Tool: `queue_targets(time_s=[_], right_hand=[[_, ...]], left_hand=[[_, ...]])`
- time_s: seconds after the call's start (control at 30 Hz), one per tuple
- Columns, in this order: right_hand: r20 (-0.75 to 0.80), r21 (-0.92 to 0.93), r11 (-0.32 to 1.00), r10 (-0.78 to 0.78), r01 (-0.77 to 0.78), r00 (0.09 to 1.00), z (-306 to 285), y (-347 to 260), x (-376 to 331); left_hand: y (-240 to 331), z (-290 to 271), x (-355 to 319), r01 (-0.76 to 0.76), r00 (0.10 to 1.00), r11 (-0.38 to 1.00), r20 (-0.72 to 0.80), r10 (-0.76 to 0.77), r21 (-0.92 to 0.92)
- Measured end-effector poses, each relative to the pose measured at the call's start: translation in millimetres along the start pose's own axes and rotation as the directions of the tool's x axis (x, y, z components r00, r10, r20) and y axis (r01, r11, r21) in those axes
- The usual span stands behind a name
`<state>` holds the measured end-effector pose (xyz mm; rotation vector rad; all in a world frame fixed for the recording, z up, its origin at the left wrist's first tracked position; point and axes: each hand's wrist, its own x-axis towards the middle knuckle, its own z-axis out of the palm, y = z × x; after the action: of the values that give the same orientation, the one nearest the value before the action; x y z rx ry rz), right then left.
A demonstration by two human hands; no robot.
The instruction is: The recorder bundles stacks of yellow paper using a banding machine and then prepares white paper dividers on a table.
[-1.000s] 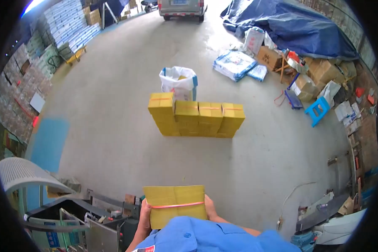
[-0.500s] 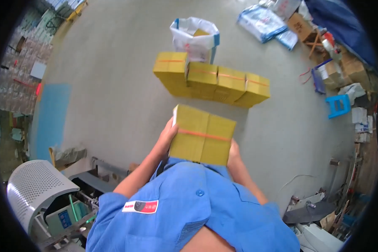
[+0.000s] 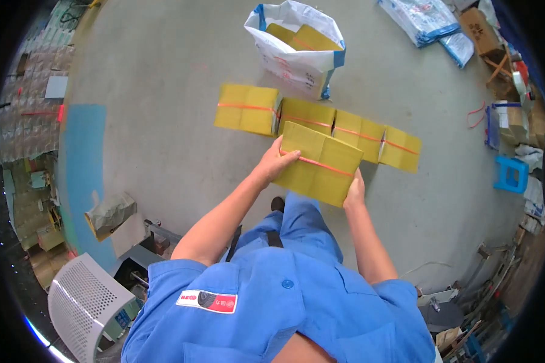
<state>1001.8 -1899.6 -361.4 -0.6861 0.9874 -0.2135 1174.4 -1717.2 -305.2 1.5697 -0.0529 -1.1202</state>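
Observation:
Between my two hands I hold a yellow cardboard box (image 3: 321, 160) with an orange strap around it, in front of my body and above the floor. My left hand (image 3: 277, 162) grips its left side, thumb lying on the top by the strap. My right hand (image 3: 355, 190) clasps its right edge; part of those fingers is hidden under the box. Just beyond stands a row of similar strapped yellow boxes (image 3: 246, 109), partly covered by the held one. Behind the row, an open white woven sack (image 3: 297, 63) with blue edges contains more yellow boxes (image 3: 312, 39).
Folded white-and-blue sacks (image 3: 421, 21) lie at the far right, near a brown carton (image 3: 481, 33). A blue plastic stool (image 3: 511, 174) is at the right. Perforated white machine cover (image 3: 88, 299) stands close by at the lower left. A blue floor patch (image 3: 86, 163) runs along the left.
My hands have carried the box forward, away from my body and slightly right, toward the row. The row and sack appear closer, and my leg and shoe now show below.

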Motion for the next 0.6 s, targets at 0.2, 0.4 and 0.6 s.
queue_targets(time_s=[0.2, 0.4, 0.6], right_hand=[[0.017, -0.114, 0.992, 0.055, -0.053, 0.998, 24.7, -11.0, 120.7], [0.013, -0.134, 0.979, 0.154, -0.151, 0.988, 34.1, -1.9, 187.3], [-0.047, -0.125, 0.959, 0.250, -0.255, 0.967, 42.3, -0.4, 203.5]], left_hand=[[-2.9, -17.4, 98.9, 0.129, 0.975, 0.986, -0.170, -0.146, -0.106], [-10.7, -18.4, 148.2, 0.201, 0.911, 0.978, -0.377, -0.168, 0.051], [-30.2, -5.4, 161.7, 0.236, 0.850, 0.912, -0.526, -0.026, 0.336]])
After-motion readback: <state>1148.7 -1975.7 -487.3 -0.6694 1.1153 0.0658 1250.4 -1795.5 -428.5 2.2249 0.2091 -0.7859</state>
